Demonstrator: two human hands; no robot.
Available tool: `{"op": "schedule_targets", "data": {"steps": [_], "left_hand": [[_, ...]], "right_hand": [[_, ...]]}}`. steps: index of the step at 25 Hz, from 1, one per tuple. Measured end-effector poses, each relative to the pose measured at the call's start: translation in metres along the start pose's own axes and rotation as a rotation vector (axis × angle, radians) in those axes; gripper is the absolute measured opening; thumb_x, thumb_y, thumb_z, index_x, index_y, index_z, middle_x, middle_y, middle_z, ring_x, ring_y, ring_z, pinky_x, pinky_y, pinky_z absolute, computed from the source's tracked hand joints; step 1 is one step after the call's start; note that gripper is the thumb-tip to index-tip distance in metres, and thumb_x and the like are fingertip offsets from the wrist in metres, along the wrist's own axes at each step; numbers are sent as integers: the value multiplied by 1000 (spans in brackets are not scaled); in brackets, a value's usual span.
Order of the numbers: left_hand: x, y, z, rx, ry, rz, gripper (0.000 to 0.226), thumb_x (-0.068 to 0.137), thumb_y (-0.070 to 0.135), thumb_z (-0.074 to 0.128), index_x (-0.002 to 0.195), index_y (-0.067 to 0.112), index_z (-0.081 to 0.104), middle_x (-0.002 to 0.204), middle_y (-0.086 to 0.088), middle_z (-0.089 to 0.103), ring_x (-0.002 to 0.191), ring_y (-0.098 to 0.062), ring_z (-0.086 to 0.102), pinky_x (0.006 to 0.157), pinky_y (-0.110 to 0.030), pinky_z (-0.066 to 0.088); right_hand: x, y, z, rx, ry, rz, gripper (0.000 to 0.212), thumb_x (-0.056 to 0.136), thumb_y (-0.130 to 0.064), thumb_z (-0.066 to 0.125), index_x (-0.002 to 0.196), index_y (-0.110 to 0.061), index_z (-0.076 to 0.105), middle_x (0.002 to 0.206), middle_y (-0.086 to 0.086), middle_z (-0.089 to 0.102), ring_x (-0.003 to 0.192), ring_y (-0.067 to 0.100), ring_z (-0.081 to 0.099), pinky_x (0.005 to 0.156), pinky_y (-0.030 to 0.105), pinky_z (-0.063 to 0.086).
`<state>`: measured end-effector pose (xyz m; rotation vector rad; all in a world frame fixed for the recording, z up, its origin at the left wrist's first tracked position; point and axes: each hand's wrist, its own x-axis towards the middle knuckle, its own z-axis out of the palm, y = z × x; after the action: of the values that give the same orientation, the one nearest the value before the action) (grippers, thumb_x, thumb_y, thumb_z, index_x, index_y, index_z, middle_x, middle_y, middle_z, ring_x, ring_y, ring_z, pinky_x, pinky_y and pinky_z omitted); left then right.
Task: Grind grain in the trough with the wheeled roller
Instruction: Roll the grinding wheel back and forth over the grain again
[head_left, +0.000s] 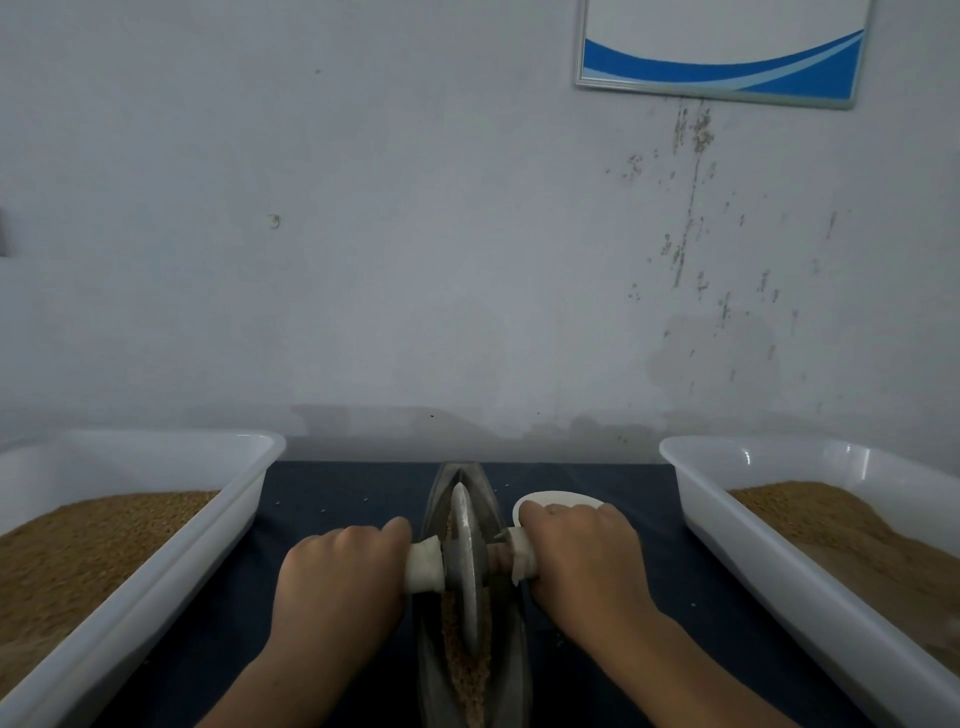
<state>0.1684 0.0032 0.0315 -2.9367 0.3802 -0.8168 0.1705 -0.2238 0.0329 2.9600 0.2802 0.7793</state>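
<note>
Head view, 6 o'clock: left hand (337, 571) and right hand (582, 556) each have a closed grip round a handle of the roller (465, 551), standing mid-length in the trough (511, 654) on grain (470, 680) that looks coarse, so grinding is judged unfinished.

Trays x2 (208, 551) (753, 571), roller x1 (465, 561), trough x1 (511, 660)

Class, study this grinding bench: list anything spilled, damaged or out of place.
A few pale specks lie scattered on the dark cloth left of the trough. The white wrap on the roller by the right hand looks frayed. Paint flakes on the wall at right.
</note>
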Motion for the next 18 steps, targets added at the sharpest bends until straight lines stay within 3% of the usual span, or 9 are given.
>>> {"op": "schedule_targets", "data": {"steps": [3,5,6,8,10,12,15,18], "left_hand": [[-9,-2,-9,-60,-27,52,56,39,31,89,63,30,39,46,9,45,41,-9,26,47,-21,11],[-14,-3,-10,-55,-37,63,55,34,29,91,61,29,42,45,9,45,39,-9,27,46,-20,14],[-15,-3,-13,-75,-89,77,53,37,30,90,62,28,44,47,9,47,40,-10,30,46,-21,17],[-16,-2,-18,-52,-131,95,42,63,38,81,76,30,42,64,9,55,53,-10,38,50,-26,24],[-15,-5,-18,-13,-103,79,30,84,42,60,88,32,32,80,9,49,69,-11,42,56,-28,29],[-13,-8,-25,37,-169,107,27,86,42,52,90,33,27,77,8,40,69,-12,41,51,-27,24],[-3,-7,-19,77,-115,148,28,85,41,55,87,33,28,71,8,34,64,-12,41,49,-27,18],[28,-5,1,96,-56,129,28,86,38,60,86,34,32,73,8,35,66,-15,45,54,-29,26]], "right_hand": [[-8,-4,-7,-38,-27,5,23,70,-27,69,83,-30,50,74,-5,63,69,22,59,65,35,40],[-15,-7,-16,-49,-6,0,23,68,-25,72,80,-29,52,71,-4,62,66,21,59,63,35,41],[-18,-8,-21,-45,-10,-6,21,72,-25,70,84,-29,54,77,-4,64,72,22,60,65,35,40],[-22,-10,-32,-45,-48,-25,19,82,-25,63,97,-31,54,93,-3,65,86,23,60,69,35,34],[-25,-8,-40,-23,-87,-36,23,86,-28,61,106,-32,50,103,-4,64,91,22,58,69,34,30],[-27,-5,-40,16,-165,-15,29,88,-33,62,109,-36,42,108,-7,63,92,20,56,69,34,31],[-29,2,-27,39,-219,67,33,84,-40,60,98,-42,30,91,-7,57,79,18,53,61,33,33],[-8,9,0,-29,-87,99,23,75,-37,54,83,-34,32,71,-8,44,63,16,43,52,32,29]]}}
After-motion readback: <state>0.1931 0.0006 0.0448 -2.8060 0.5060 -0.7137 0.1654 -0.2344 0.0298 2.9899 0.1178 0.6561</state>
